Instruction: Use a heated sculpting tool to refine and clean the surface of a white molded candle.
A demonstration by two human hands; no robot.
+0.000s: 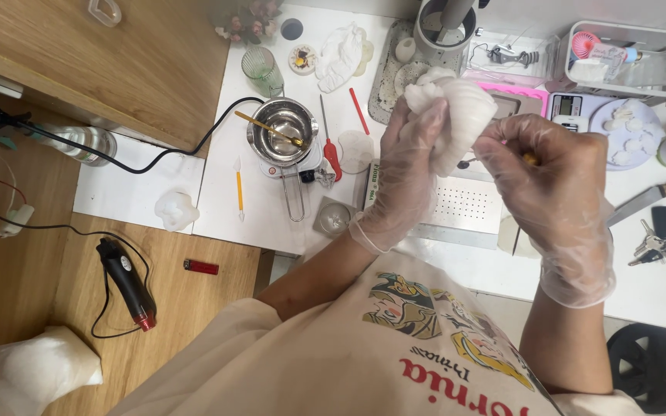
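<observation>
My left hand (410,166), in a clear glove, is closed around a white ribbed shell-shaped piece (464,115) together with a crumpled white tissue (425,92), held up above the white work table (271,208). My right hand (545,166), also gloved, sits just right of the shell with its fingers closed on a thin tool with an orange-yellow handle (529,159). The tool's tip is hidden behind the shell.
A small steel melting pot (280,129) with a stick in it stands on a warmer at the left. Nearby lie a red tool (331,154), a yellow tool (239,191), a green glass (262,71), a scale (568,108), a knife (653,196), keys (657,239), a heat gun (125,281), a red lighter (201,266).
</observation>
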